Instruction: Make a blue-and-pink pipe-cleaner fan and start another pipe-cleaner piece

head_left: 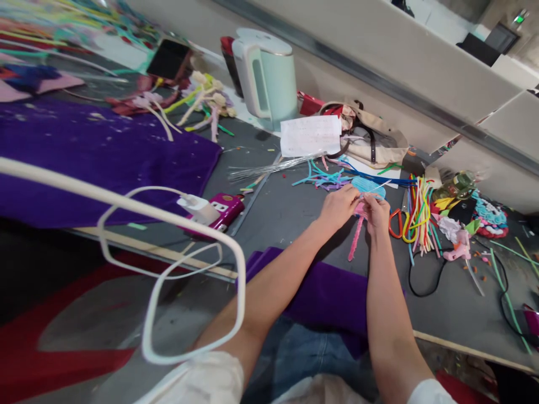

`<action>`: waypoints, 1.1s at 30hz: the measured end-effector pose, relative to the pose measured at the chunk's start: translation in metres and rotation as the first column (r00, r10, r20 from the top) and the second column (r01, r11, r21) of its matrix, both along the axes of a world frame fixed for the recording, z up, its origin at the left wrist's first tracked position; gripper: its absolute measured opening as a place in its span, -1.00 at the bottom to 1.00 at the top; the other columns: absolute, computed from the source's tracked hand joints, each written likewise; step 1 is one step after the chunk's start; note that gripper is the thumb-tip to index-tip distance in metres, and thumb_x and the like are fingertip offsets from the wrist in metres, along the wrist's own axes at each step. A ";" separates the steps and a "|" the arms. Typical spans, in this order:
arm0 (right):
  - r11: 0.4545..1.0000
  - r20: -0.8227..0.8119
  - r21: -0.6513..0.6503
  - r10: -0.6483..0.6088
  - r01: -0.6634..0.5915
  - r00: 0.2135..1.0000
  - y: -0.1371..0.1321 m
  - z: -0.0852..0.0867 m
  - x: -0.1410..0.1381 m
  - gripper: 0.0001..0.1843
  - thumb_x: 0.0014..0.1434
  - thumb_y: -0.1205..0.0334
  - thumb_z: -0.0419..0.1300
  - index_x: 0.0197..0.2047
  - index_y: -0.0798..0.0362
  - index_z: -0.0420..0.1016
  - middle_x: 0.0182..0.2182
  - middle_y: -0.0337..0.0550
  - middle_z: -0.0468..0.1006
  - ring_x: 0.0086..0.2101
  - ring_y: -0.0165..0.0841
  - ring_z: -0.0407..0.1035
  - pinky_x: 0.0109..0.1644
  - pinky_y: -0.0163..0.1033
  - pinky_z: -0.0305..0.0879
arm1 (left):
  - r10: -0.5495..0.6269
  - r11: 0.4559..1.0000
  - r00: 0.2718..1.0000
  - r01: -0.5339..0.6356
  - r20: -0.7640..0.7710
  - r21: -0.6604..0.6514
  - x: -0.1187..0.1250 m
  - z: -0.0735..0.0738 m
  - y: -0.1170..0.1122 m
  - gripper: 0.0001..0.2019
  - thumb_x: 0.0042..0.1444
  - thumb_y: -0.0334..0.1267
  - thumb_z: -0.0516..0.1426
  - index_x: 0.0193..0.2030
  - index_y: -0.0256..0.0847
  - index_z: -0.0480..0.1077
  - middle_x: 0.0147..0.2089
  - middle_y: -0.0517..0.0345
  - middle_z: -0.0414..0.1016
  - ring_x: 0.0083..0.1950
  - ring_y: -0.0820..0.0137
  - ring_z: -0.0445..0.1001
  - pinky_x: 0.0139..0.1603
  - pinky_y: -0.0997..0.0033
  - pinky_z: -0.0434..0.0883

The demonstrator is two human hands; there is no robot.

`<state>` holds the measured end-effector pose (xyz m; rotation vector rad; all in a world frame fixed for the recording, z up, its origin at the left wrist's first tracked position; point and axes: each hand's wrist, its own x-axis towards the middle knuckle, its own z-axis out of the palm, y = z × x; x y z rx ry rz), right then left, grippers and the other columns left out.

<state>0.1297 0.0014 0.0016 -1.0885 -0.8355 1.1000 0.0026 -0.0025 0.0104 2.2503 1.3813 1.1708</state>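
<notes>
My left hand [339, 205] and my right hand [376, 213] meet over the grey table, fingers closed in a pinch. Between them is a pink pipe-cleaner piece [356, 238], its twisted strip hanging down toward me. A thin pale strand [382, 186] sticks out above my fingertips. Right behind the hands lies a light blue fuzzy piece [370, 186]; whether my fingers touch it, I cannot tell. Orange-handled scissors [396, 223] lie just right of my right hand, beside a bundle of coloured pipe cleaners [421, 216].
A pale green kettle [275, 84] stands at the back near a beige bag [385, 140] and a paper sheet [310, 136]. At right are a pink glue gun [460, 247] and a glass jar [460, 185]. A magenta power strip [229, 210] and purple cloth [105, 163] lie left; a white cable loops nearby.
</notes>
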 end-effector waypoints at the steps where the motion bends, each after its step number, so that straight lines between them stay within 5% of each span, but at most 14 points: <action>1: 1.000 -0.002 0.003 0.003 -0.003 1.000 -0.001 0.001 0.001 -0.74 -0.21 0.10 0.37 -0.50 0.08 0.48 -0.60 -0.31 0.40 -0.59 -0.54 0.07 -0.52 -0.32 0.00 | 0.005 1.000 1.000 -0.005 -0.008 0.004 0.000 0.000 0.000 -0.91 0.22 -0.33 0.12 -0.31 -0.21 0.44 -0.23 0.04 0.49 -0.25 0.33 0.44 -0.29 0.39 0.25; 7: 0.998 0.017 0.053 0.017 -0.018 1.000 -0.003 0.002 0.003 -0.76 -0.16 0.09 0.36 -0.51 0.08 0.50 -0.58 -0.28 0.44 -0.56 -0.52 0.14 -0.48 -0.32 0.08 | -0.021 0.999 0.986 0.027 0.163 -0.030 0.000 0.001 0.002 -0.85 0.19 -0.36 0.12 -0.41 -0.22 0.44 -0.31 0.09 0.49 -0.28 0.37 0.43 -0.27 0.41 0.26; 10: 0.997 0.002 0.062 0.044 -0.044 0.999 -0.004 0.004 0.004 -0.76 -0.17 0.09 0.38 -0.52 0.07 0.50 -0.58 -0.30 0.42 -0.56 -0.52 0.13 -0.46 -0.32 0.11 | -0.051 0.969 0.910 0.144 0.411 -0.199 -0.002 0.002 0.004 -0.82 0.12 -0.26 0.19 -0.49 -0.23 0.40 -0.47 0.17 0.42 -0.41 0.43 0.38 -0.36 0.44 0.27; 12: 0.994 -0.033 0.075 0.086 -0.083 0.996 -0.007 0.006 0.004 -0.76 -0.18 0.10 0.40 -0.51 0.07 0.50 -0.56 -0.29 0.44 -0.54 -0.52 0.15 -0.44 -0.32 0.15 | -0.042 0.877 0.789 0.323 0.613 -0.356 -0.005 0.003 0.006 -0.76 0.05 -0.15 0.26 -0.50 -0.24 0.38 -0.58 0.23 0.33 -0.55 0.49 0.30 -0.50 0.47 0.22; 15: 0.979 -0.090 0.110 0.182 -0.171 0.979 -0.010 0.010 0.003 -0.75 -0.18 0.10 0.42 -0.52 0.05 0.49 -0.50 -0.26 0.48 -0.50 -0.50 0.23 -0.37 -0.30 0.24 | 0.027 0.629 0.581 0.623 0.813 -0.466 -0.010 0.006 0.008 -0.64 -0.17 -0.04 0.38 -0.49 -0.26 0.38 -0.62 0.26 0.29 -0.66 0.57 0.20 -0.64 0.52 0.14; 18: 0.973 -0.100 0.141 0.197 -0.182 0.975 -0.011 0.011 0.002 -0.73 -0.18 0.07 0.42 -0.54 0.04 0.46 -0.49 -0.25 0.48 -0.48 -0.47 0.25 -0.33 -0.28 0.28 | 0.065 0.463 0.497 0.753 0.865 -0.468 -0.011 0.006 0.009 -0.55 -0.32 0.00 0.43 -0.50 -0.27 0.35 -0.62 0.28 0.28 -0.67 0.62 0.15 -0.66 0.55 0.12; 20: 0.983 -0.066 0.142 0.130 -0.120 0.989 -0.008 0.008 0.001 -0.73 -0.17 0.07 0.42 -0.51 0.04 0.48 -0.53 -0.27 0.46 -0.52 -0.49 0.21 -0.37 -0.29 0.24 | 0.038 0.506 0.537 0.717 0.843 -0.479 -0.009 0.005 0.009 -0.54 -0.27 0.04 0.41 -0.49 -0.27 0.36 -0.60 0.27 0.29 -0.64 0.59 0.19 -0.63 0.54 0.16; 23: 0.987 0.025 0.160 0.004 -0.008 1.000 -0.004 0.001 0.000 -0.74 -0.13 0.09 0.39 -0.52 0.07 0.48 -0.60 -0.31 0.39 -0.53 -0.49 0.18 -0.40 -0.31 0.19 | -0.037 0.791 0.734 0.437 0.678 -0.429 -0.005 0.000 0.008 -0.63 -0.11 0.02 0.35 -0.39 -0.26 0.42 -0.51 0.22 0.35 -0.54 0.50 0.29 -0.52 0.47 0.24; 25: 0.985 0.092 0.170 -0.046 0.030 0.995 -0.003 -0.002 -0.001 -0.75 -0.09 0.08 0.36 -0.53 0.08 0.48 -0.59 -0.29 0.41 -0.51 -0.47 0.21 -0.39 -0.30 0.19 | -0.062 0.944 0.867 0.212 0.495 -0.253 -0.003 -0.002 0.007 -0.73 0.00 -0.07 0.31 -0.38 -0.23 0.43 -0.46 0.19 0.38 -0.45 0.46 0.31 -0.41 0.44 0.26; 29: 0.992 0.092 0.124 -0.022 0.010 0.995 -0.004 -0.004 -0.002 -0.79 -0.08 0.11 0.35 -0.51 0.09 0.51 -0.57 -0.28 0.43 -0.52 -0.48 0.19 -0.41 -0.30 0.13 | -0.080 0.996 0.952 0.090 0.295 -0.021 -0.002 -0.002 0.004 -0.77 0.17 -0.21 0.18 -0.49 -0.22 0.38 -0.45 0.18 0.35 -0.38 0.42 0.30 -0.30 0.40 0.23; 33: 0.997 -0.053 0.065 0.036 -0.032 0.998 -0.005 -0.003 -0.002 -0.79 -0.16 0.16 0.40 -0.53 0.07 0.48 -0.59 -0.34 0.40 -0.58 -0.53 0.10 -0.46 -0.31 0.04 | -0.038 0.983 0.909 0.109 0.416 -0.149 -0.001 -0.003 0.003 -0.74 0.12 -0.15 0.20 -0.52 -0.22 0.38 -0.49 0.21 0.34 -0.44 0.44 0.31 -0.38 0.43 0.23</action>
